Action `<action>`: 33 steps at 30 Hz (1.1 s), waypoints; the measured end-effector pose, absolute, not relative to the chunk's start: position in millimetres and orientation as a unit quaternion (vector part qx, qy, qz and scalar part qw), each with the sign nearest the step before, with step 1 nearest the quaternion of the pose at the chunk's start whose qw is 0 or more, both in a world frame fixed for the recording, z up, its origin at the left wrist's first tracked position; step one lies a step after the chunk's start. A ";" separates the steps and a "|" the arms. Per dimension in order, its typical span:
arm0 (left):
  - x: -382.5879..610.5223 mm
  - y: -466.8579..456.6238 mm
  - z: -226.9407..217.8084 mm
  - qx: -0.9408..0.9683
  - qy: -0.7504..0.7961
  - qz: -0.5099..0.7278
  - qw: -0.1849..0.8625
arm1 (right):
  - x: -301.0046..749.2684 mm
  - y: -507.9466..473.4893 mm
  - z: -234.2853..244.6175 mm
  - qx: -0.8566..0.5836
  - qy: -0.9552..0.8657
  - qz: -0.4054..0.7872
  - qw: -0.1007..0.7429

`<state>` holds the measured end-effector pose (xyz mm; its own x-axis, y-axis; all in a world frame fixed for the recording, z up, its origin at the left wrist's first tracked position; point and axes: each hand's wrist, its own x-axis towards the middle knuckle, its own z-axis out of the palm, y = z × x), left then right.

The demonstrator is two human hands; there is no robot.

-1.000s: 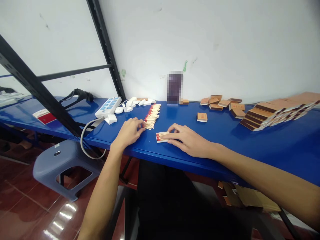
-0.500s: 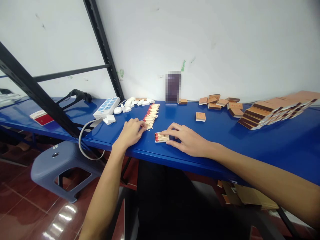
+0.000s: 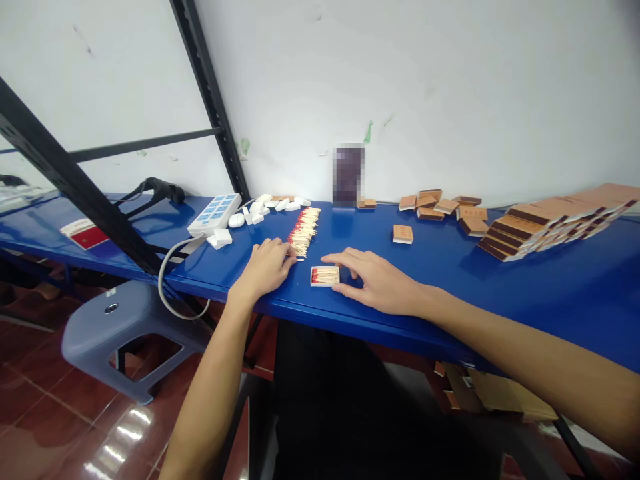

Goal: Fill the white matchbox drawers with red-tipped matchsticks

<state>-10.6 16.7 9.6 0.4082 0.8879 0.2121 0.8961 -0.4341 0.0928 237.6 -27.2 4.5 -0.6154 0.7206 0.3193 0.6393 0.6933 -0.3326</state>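
Observation:
A small white matchbox tray (image 3: 325,285) filled with red-headed matches lies near the table's front edge. My right hand (image 3: 377,280) is at its right end, thumb close against the near corner. Its index finger stretches just above the far edge, apart from the matches. To the left, my left hand (image 3: 267,267) rests on the table with thumb and fingers pinched together. A pale match end shows at its fingertips, though the grip itself is partly hidden. Beside those fingers, a long row of loose matches (image 3: 304,232) runs back towards the wall.
Stacked matchboxes (image 3: 540,223) stand at the right, with several loose matchboxes (image 3: 443,205) beside them. One closed matchbox (image 3: 403,233) lies nearer. White pieces (image 3: 257,210) and a power strip (image 3: 215,215) sit at back left, by a black metal post (image 3: 205,87). A grey stool (image 3: 130,320) stands below.
My right index finger has lifted off the matches in the tray and straightened, uncovering them. My left hand stays by the loose matches, barely shifted.

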 end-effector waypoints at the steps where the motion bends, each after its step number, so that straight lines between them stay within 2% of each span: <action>1: -10.6 16.8 8.9 -0.842 -0.528 -0.114 0.021 | 237.7 -27.1 4.2 -0.383 -0.892 0.094 0.222; 6: -9.6 13.4 9.4 -0.852 -0.511 -0.111 0.031 | 238.3 -24.9 0.4 -0.403 -0.880 0.092 0.235; 13: 11.9 -8.2 19.0 -0.901 -0.390 -0.174 -0.075 | 238.3 -23.4 -1.3 -0.413 -0.870 0.108 0.245; 16: 23.4 -16.3 17.8 -0.912 -0.370 -0.160 -0.081 | 238.8 -23.8 -1.6 -0.404 -0.875 0.107 0.246; 21: 32.3 -21.3 17.7 -0.903 -0.397 -0.162 -0.029 | 238.3 -24.7 0.1 -0.393 -0.881 0.097 0.243; 28: 17.2 -16.2 31.5 -0.869 -0.433 -0.228 -0.077 | 237.4 -25.5 4.1 -0.393 -0.883 0.112 0.232; 33: -15.9 4.7 30.2 -0.821 -0.520 -0.226 -0.062 | 238.2 -23.9 1.9 -0.395 -0.885 0.102 0.225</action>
<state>-15.9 4.7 30.2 0.3568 0.8825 0.3065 0.8267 -0.4511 0.3362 238.2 -23.9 1.9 -0.5859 0.7455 0.3177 0.6533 0.6665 -0.3590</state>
